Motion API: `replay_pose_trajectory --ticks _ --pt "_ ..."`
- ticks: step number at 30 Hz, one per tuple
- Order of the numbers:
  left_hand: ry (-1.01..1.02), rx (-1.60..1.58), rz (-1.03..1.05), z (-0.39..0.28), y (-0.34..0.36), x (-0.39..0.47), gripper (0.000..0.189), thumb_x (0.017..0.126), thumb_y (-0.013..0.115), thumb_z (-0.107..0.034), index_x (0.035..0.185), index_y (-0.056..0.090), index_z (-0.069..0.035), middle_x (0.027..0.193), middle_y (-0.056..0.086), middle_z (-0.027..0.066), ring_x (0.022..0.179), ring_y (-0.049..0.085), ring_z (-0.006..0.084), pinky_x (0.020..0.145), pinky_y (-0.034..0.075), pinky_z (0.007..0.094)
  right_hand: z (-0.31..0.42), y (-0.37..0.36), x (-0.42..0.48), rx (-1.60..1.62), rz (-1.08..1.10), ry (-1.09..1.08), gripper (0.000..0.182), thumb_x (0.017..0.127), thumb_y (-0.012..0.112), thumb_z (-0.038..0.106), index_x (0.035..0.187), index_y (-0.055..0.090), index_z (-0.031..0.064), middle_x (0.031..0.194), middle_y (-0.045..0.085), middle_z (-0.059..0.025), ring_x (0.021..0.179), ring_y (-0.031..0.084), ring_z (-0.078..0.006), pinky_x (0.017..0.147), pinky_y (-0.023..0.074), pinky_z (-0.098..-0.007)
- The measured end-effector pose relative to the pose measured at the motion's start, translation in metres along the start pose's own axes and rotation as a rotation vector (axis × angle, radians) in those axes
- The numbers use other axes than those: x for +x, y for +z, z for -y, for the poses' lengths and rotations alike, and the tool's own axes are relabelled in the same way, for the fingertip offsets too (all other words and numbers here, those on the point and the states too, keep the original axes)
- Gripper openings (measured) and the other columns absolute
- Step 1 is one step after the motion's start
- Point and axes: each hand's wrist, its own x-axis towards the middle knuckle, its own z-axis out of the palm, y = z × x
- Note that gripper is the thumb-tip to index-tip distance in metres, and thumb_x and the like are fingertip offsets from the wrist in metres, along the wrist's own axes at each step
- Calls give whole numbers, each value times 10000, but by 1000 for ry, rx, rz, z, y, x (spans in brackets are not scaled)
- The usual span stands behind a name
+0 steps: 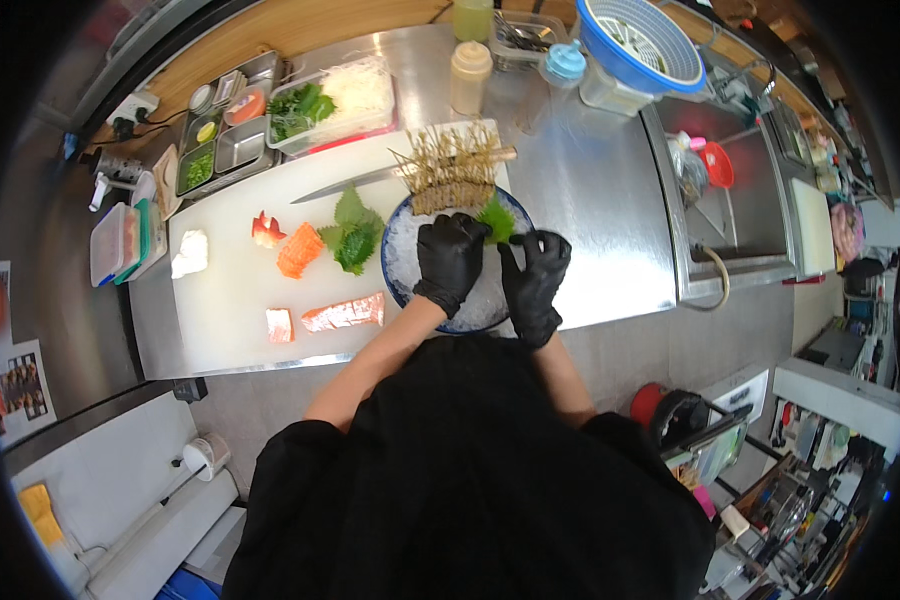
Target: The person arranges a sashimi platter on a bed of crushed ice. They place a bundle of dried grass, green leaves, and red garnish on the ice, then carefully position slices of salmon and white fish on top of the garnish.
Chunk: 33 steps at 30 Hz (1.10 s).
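Observation:
A blue-rimmed round plate (392, 283) filled with crushed ice (487, 304) lies before me. Black-gloved, my left hand (450, 257) is curled over the ice, its fingertips closed at the lower left edge of a green shiso leaf (499, 218). Just right of it, my right hand (534, 279), also gloved, has its thumb and fingers apart and holds nothing visible. A small fence of woven twigs (454, 176) stands at the plate's far side, behind the leaf. More shiso leaves (354, 231) rest left of the plate on a white cutting board (232, 300).
The board carries a knife (341, 184), sliced salmon (300, 250), red-and-white seafood pieces (268, 229), a fish block (343, 313) and a white shredded mound (190, 253). Behind are a garnish tub (360, 94) and a squeeze bottle (470, 75). A sink (750, 210) lies right.

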Motion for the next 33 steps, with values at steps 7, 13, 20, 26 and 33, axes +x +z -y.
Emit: replay_pose_trajectory --ticks 7,13,20,26,33 --pt "-29 -93 -23 6 -6 11 97 732 669 -165 815 708 -136 842 652 85 781 595 287 652 419 423 0 21 9 104 49 -121 152 726 727 38 871 698 70 873 653 -107 926 559 -324 833 428 -421" --pt "-138 -236 -42 10 -56 -21 193 751 697 -148 941 703 -178 1145 631 61 985 597 273 777 472 422 24 -39 -22 171 143 -157 175 725 716 -7 882 689 66 884 635 -94 923 564 -305 835 441 -409" --pt "-798 -431 -270 140 -124 -102 283 831 676 -95 1111 636 -90 1053 653 116 747 637 231 711 507 315 97 -8 -20 510 557 -207 182 762 662 -39 924 694 38 883 668 -119 850 615 -298 762 477 -379" --pt "-929 -174 -175 319 -147 -90 434 798 711 -256 1175 595 -74 1098 635 153 971 632 292 861 502 379 213 140 35 483 918 -309 210 848 595 232 874 682 42 798 643 -200 741 635 -363 671 477 -460" --pt "-864 -64 47 351 -120 -57 320 727 746 -355 974 698 -158 1021 629 107 964 618 299 849 491 405 267 267 25 91 756 -288 260 680 725 312 685 680 56 732 654 -180 739 645 -352 690 498 -453"
